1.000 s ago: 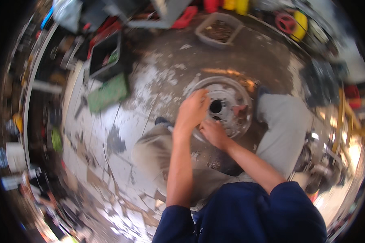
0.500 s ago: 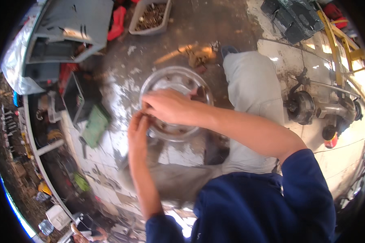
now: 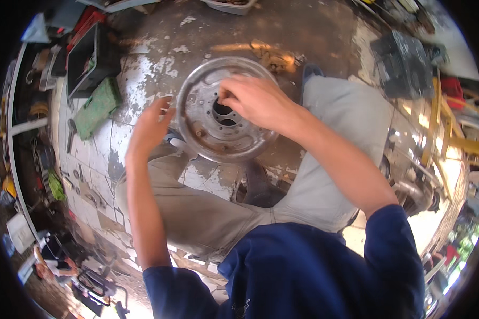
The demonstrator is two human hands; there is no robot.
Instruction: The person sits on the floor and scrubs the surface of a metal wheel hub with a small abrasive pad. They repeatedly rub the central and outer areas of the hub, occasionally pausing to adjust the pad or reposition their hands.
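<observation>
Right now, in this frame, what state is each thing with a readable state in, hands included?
Left hand: raised left of the wheel, apart from it, fingers partly spread.
Right hand: over the wheel, fingers curled; contents unclear.
Metal wheel: bare of a tyre, hub hole uncovered.
Black bin: open, things inside.
Green box: beside the bin; whether shut is unclear.
Grey tub: open, cut off by the frame.

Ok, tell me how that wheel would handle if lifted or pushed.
The wheel has a dull metallic surface, so it is probably stiff and fairly heavy. Its face is turned up, so a push would likely slide it rather than roll it. Its outline is round, so stood on edge it could roll away.
</observation>
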